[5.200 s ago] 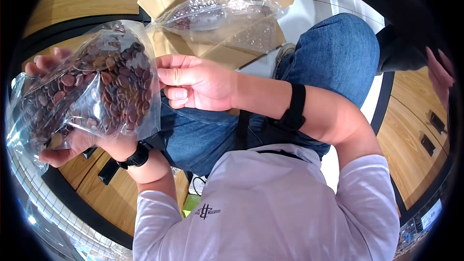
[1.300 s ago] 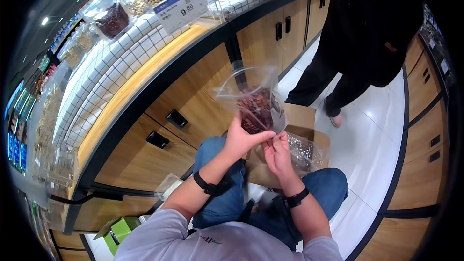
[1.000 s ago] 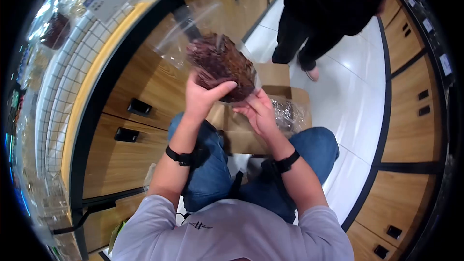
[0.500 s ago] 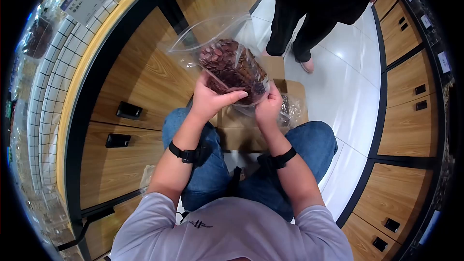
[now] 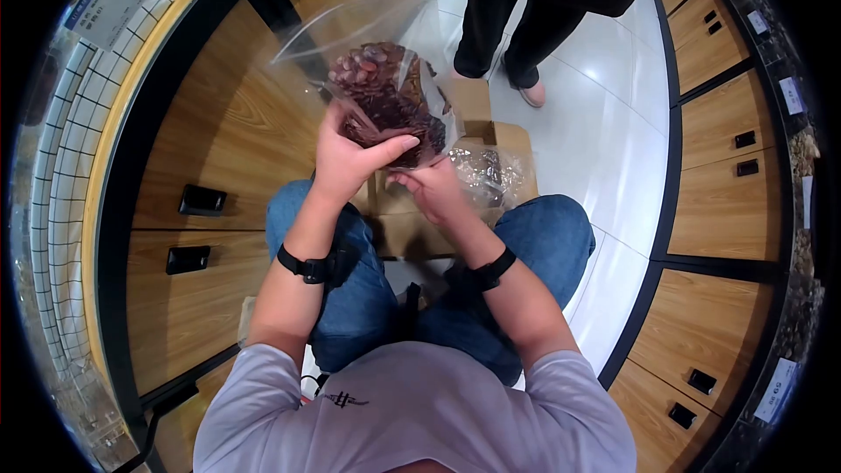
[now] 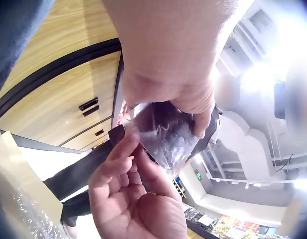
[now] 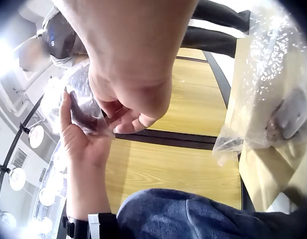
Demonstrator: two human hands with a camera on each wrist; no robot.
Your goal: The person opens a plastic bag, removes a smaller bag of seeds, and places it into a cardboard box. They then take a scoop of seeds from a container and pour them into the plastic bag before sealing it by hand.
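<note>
A clear zip bag of dark reddish-brown flat seeds [image 5: 385,88] is held up over the lap in the head view, its top end standing loose at the upper left. My left hand [image 5: 346,158] grips the bag's left side, thumb across the front. My right hand [image 5: 434,188] pinches the bag's lower end with curled fingers. The left wrist view shows the right hand [image 6: 138,199] with thumb and fingertips at the bag's corner [image 6: 166,137]. In the right wrist view the left hand [image 7: 84,144] is round the far side of the bag [image 7: 84,99].
An open cardboard box [image 5: 512,142] with a clear plastic bag [image 5: 482,175] stands beyond the knees. Wooden cabinets [image 5: 210,131] line the left, with a price tag [image 5: 114,0] above. Another person's dark-trousered legs [image 5: 486,22] stand ahead on the white floor [image 5: 604,114].
Since the earliest frame, the bag has moved from the far left to in front of the body, and the view has swung round. Lately both hands and the bag have shifted slightly left.
</note>
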